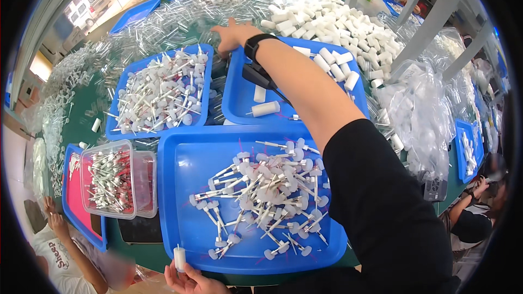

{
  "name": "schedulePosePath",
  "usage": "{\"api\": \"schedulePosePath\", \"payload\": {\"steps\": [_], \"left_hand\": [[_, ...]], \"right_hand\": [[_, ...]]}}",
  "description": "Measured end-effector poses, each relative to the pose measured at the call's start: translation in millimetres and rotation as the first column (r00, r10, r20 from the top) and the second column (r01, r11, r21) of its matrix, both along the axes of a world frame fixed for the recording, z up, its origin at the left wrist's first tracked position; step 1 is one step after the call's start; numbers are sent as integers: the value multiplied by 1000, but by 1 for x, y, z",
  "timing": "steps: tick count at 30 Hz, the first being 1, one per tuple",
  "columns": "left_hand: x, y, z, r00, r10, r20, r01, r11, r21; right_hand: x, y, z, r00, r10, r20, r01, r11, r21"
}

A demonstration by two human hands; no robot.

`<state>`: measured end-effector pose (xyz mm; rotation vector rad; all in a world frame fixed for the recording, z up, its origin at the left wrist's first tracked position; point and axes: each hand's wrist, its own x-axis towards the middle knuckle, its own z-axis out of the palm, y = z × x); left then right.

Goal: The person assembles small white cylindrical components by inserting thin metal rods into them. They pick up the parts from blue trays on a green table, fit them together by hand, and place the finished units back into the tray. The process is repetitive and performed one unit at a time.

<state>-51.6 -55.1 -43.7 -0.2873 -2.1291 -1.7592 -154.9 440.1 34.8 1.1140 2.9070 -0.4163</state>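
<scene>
My left hand [192,282] is at the near edge of the front blue tray, its fingers closed on a white cylinder [180,259] with a thin stub on top. My right arm stretches far across the trays. At its end my right hand [234,35], a black band on the wrist, reaches to the heap of clear plastic tubes [180,19] with fingers apart; I see nothing held in it. In the front blue tray [182,158] lies a loose pile of thin white stems with round pale discs [267,185] and pinkish wires.
Behind stand a blue tray of similar stems [210,57] and a blue tray with white cylinders [234,98]. More white cylinders [348,24] heap at the back right. A clear box of small parts [109,182] stands left. Grey posts [436,22] rise at right; other people sit around the table.
</scene>
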Motion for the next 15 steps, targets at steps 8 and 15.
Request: {"api": "schedulePosePath", "payload": {"steps": [8, 15], "left_hand": [[-3, 4, 3, 994, 38, -102, -45, 996, -73], [1, 14, 11, 974, 21, -225, -53, 989, -136]], "right_hand": [[-30, -1, -39, 992, -10, -122, 35, 977, 208], [-38, 1, -38, 991, -106, -75, 112, 991, 78]]}}
